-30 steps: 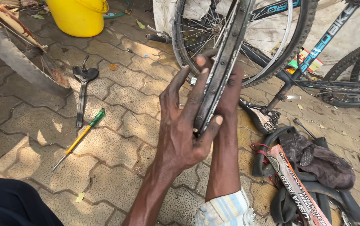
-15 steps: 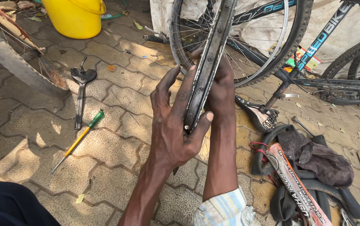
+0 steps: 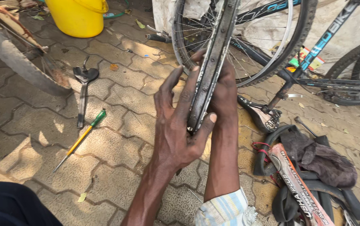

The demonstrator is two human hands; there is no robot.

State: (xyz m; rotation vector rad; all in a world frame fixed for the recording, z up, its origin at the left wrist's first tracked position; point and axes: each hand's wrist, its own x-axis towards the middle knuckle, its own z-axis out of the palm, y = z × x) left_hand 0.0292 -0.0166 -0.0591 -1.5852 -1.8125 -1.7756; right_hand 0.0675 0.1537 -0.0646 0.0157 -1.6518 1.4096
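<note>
Left hand (image 3: pixel 176 125), palm turned toward the camera, fingers spread and pointing upward, clasps the lower part of a bare bicycle rim (image 3: pixel 211 62): thumb hooked across the rim's near face, fingers laid along its left flank. Right hand (image 3: pixel 222 90) is pressed against the rim's right flank from behind, fingers closed about the edge, forearm rising nearly vertical from a striped, pale blue and white cuff (image 3: pixel 226 209). Rim: dull grey metal, scuffed, a shallow channel seen edge-on, held upright in front of the person and running out of the top of the view.

Ground: interlocking paving blocks (image 3: pixel 125 138), dusty, sunlit in patches. Lying on them to the left, well apart from the hands, a dark metal plier-like tool (image 3: pixel 83 94) and just below it a screwdriver (image 3: pixel 79 140) with yellow shaft and green handle. Yellow plastic bucket (image 3: pixel 79 16) at upper left. Behind the rim, a spoked wheel with tyre (image 3: pixel 272 42) on a dark-framed bicycle. At lower right, black rubber tubes (image 3: pixel 289 201), a long printed carton (image 3: pixel 297 188) and a dark cloth (image 3: pixel 318 157).
</note>
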